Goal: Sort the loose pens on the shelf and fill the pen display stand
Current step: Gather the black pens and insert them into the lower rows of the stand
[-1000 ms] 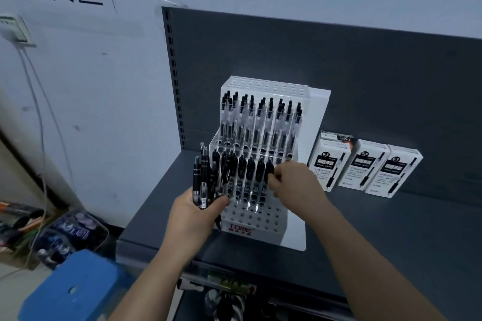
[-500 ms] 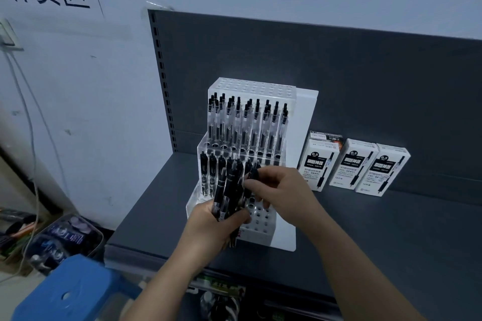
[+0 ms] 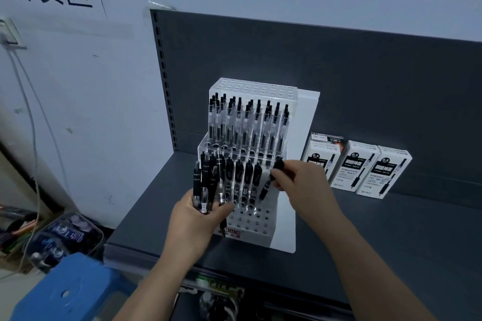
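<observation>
Currently filling the pen display stand [image 3: 283,219] on the shelf [image 3: 391,237].
Left hand [image 3: 194,219] is gripping a bundle of black pens [image 3: 206,185]; right hand [image 3: 302,186] is pinching one pen [image 3: 268,185], tilted over the stand's lower tier.

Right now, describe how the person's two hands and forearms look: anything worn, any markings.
The left hand and right hand are bare: no gloves, rings or watch visible. The left forearm and right forearm are uncovered to the frame's lower edge; no sleeve, strap or marking shows.
</observation>
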### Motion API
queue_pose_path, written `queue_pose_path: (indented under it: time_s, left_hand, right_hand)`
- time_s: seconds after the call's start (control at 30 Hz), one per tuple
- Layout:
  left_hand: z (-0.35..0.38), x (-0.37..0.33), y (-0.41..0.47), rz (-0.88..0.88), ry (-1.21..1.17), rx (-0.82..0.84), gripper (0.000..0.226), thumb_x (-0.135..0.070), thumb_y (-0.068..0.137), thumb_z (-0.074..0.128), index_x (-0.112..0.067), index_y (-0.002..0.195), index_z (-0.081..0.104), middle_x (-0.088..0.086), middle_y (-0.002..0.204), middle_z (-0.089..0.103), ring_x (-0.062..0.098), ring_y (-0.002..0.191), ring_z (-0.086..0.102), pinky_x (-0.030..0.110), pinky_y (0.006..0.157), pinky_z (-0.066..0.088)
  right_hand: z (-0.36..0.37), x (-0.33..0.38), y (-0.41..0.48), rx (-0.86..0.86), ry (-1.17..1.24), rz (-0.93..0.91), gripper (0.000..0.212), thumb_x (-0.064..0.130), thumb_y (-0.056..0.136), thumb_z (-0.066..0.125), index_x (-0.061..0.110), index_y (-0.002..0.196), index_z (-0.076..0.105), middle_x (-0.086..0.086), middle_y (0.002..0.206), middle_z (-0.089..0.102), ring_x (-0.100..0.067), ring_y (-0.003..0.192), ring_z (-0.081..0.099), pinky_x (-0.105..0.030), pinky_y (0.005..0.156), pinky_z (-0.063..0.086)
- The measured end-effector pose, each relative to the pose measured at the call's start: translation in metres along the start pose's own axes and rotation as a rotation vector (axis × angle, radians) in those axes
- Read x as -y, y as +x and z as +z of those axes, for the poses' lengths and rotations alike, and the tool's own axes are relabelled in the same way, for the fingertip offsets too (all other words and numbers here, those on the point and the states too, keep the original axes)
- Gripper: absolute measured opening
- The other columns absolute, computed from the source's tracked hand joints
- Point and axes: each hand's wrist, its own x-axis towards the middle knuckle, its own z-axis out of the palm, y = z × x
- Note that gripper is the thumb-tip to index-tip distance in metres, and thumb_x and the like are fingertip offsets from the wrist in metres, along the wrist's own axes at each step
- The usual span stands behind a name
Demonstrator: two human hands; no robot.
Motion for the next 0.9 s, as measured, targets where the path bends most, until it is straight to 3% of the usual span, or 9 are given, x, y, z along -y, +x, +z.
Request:
queue_pose_path:
  time_s: [0.23, 0.4, 0.53, 0.63, 0.73, 0.83, 0.9]
  left_hand:
    - [-0.001, 0.0, 0.001, -0.008, -0.031, 0.013, 0.024, -0.019, 0.077, 0.079, -0.012, 0.071, 0.056, -0.01, 0.041, 0.047, 0.001, 0.035, 0.04, 0.014, 0.041, 0.033]
    - [0.002, -0.002, 0.0, -0.017, -0.088, 0.045, 0.02, -0.016, 0.077, 0.078, -0.015, 0.071, 0.059, -0.012, 0.041, 0.051, -0.001, 0.036, 0.044, 0.019, 0.047, 0.035]
    - [0.004, -0.003, -0.001, -0.022, -0.096, 0.061, 0.016, -0.015, 0.078, 0.077, -0.012, 0.075, 0.062, -0.013, 0.042, 0.051, -0.001, 0.037, 0.044, 0.019, 0.047, 0.035]
    - [0.006, -0.002, -0.002, -0.039, -0.091, 0.088, 0.015, -0.017, 0.078, 0.078, -0.012, 0.077, 0.063, -0.012, 0.042, 0.051, -0.001, 0.036, 0.043, 0.017, 0.045, 0.034]
    - [0.011, -0.002, -0.004, -0.073, -0.082, 0.131, 0.014, -0.017, 0.078, 0.078, -0.012, 0.08, 0.066, -0.011, 0.043, 0.053, 0.001, 0.037, 0.044, 0.019, 0.045, 0.035]
    - [0.022, -0.004, -0.008, -0.101, -0.079, 0.188, 0.013, -0.013, 0.078, 0.078, -0.01, 0.079, 0.065, -0.006, 0.043, 0.051, 0.008, 0.036, 0.041, 0.022, 0.041, 0.034]
    - [0.026, -0.005, -0.01, -0.112, -0.085, 0.199, 0.011, -0.016, 0.081, 0.076, -0.011, 0.082, 0.066, -0.004, 0.043, 0.049, 0.01, 0.036, 0.039, 0.021, 0.038, 0.033]
  right_hand:
    - [0.014, 0.0, 0.012, 0.154, -0.253, 0.019, 0.04, 0.031, 0.098, 0.052, 0.005, 0.069, 0.059, -0.009, 0.066, 0.07, -0.019, 0.062, 0.069, -0.037, 0.067, 0.058]
    - [0.013, 0.006, 0.015, 0.213, -0.438, -0.02, 0.043, 0.033, 0.099, 0.051, 0.011, 0.062, 0.046, -0.011, 0.073, 0.067, -0.022, 0.069, 0.068, -0.036, 0.071, 0.057]
    - [0.017, 0.005, 0.015, 0.236, -0.427, 0.022, 0.042, 0.033, 0.097, 0.052, 0.008, 0.063, 0.052, -0.011, 0.07, 0.067, -0.022, 0.066, 0.068, -0.038, 0.071, 0.058]
    - [0.009, 0.003, 0.005, 0.175, -0.282, 0.066, 0.044, 0.038, 0.095, 0.055, 0.007, 0.066, 0.064, -0.008, 0.062, 0.067, -0.02, 0.058, 0.066, -0.035, 0.067, 0.057]
    - [-0.004, 0.013, -0.011, 0.09, 0.118, 0.128, 0.03, 0.041, 0.091, 0.06, 0.018, 0.073, 0.069, 0.0, 0.063, 0.068, -0.012, 0.053, 0.062, -0.028, 0.059, 0.055]
    - [-0.008, 0.019, -0.019, 0.195, 0.373, 0.155, 0.011, 0.028, 0.088, 0.068, 0.019, 0.082, 0.071, 0.004, 0.059, 0.066, -0.004, 0.047, 0.055, -0.02, 0.053, 0.049]
    - [-0.012, 0.015, -0.019, 0.188, 0.467, 0.168, 0.007, 0.018, 0.088, 0.069, 0.014, 0.084, 0.073, -0.001, 0.06, 0.069, -0.01, 0.051, 0.06, -0.022, 0.056, 0.052]
